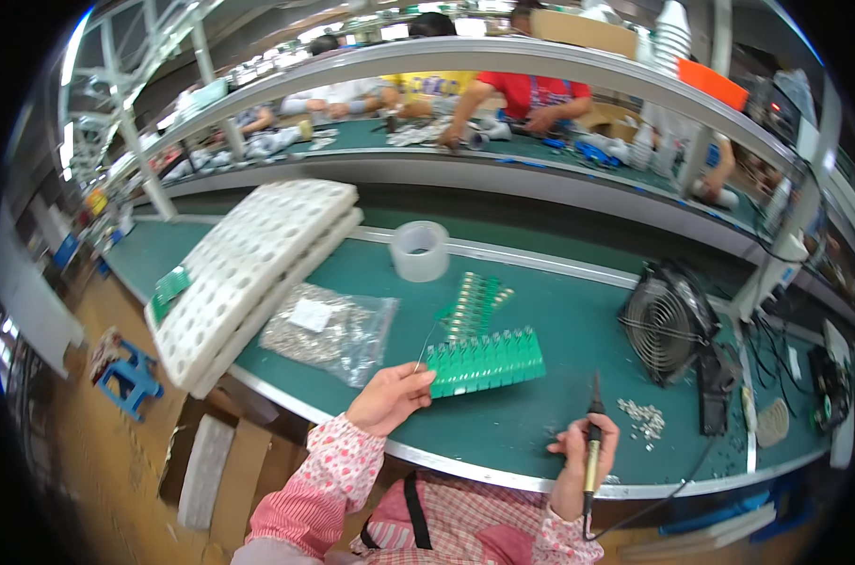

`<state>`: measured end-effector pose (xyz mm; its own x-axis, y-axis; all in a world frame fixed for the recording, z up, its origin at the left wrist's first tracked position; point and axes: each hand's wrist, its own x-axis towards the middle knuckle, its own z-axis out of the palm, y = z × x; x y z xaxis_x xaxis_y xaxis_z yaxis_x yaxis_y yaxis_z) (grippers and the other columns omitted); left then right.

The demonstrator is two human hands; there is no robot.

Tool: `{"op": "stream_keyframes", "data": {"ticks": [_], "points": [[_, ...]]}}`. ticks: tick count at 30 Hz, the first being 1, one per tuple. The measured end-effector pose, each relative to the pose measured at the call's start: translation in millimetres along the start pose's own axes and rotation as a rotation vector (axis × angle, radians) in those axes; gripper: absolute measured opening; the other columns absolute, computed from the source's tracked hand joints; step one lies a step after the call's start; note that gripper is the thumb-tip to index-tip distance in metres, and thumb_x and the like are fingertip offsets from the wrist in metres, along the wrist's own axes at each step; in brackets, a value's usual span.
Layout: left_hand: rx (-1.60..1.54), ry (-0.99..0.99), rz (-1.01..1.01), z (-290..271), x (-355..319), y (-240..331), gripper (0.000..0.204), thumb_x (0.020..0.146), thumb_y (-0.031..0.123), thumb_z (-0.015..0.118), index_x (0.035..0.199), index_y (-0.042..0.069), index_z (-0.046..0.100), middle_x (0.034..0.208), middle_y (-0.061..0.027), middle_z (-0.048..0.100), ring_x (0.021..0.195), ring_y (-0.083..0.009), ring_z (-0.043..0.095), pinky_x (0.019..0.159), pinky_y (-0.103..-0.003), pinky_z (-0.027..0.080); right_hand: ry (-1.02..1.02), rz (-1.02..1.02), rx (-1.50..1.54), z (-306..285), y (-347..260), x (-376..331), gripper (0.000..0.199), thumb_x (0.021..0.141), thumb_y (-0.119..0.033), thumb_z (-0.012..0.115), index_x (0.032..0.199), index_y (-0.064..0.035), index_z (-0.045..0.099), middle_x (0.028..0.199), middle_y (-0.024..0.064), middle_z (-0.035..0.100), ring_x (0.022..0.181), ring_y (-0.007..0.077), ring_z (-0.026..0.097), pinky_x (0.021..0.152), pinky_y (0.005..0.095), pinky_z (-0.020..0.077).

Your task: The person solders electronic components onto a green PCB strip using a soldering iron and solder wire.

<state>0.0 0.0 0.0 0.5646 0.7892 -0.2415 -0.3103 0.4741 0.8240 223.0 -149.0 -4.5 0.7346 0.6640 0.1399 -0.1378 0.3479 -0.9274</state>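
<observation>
My left hand point(390, 396) pinches a thin solder wire point(427, 345) that rises from the fingers, right at the left end of a green panel of circuit boards point(485, 360) lying on the green bench mat point(503, 414). My right hand point(585, 449) is closed around a soldering iron point(594, 424), tip pointing up and away, a little right of the panel and not touching it. A second stack of green boards point(474, 299) lies just behind the panel.
A clear bag of small metal parts point(330, 328) lies left of the panel. White foam trays point(254, 266) lean at the left. A tape roll point(419, 250), a black fan point(666, 320), small white parts point(642, 417). Several people work at the far bench point(503, 151).
</observation>
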Motion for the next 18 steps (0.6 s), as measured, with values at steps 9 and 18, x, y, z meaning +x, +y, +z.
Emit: {"op": "stream_keyframes", "data": {"ticks": [9,18], "points": [[-0.205,0.284,0.436,-63,-27,88,0.014,0.086,0.014,0.063,0.097,0.008,0.058,0.086,0.0004,0.062,0.075,-0.009,0.057,0.066,-0.024,0.045,0.002,-0.033,-0.034,5,2,-5,0.026,0.084,-0.003,0.055,0.109,-0.0018,0.046,0.085,0.0061,0.049,0.068,0.01,0.052,0.054,0.0214,0.0492],[-0.547,0.706,0.823,-226,-67,219,0.016,0.084,0.012,0.065,0.095,0.008,0.055,0.083,-0.0033,0.057,0.07,-0.011,0.057,0.057,-0.023,0.045,-0.003,-0.022,-0.097,11,-1,-11,0.024,0.088,-0.009,0.054,0.109,-0.003,0.046,0.083,0.0049,0.05,0.068,0.0084,0.05,0.053,0.0199,0.0455]]}}
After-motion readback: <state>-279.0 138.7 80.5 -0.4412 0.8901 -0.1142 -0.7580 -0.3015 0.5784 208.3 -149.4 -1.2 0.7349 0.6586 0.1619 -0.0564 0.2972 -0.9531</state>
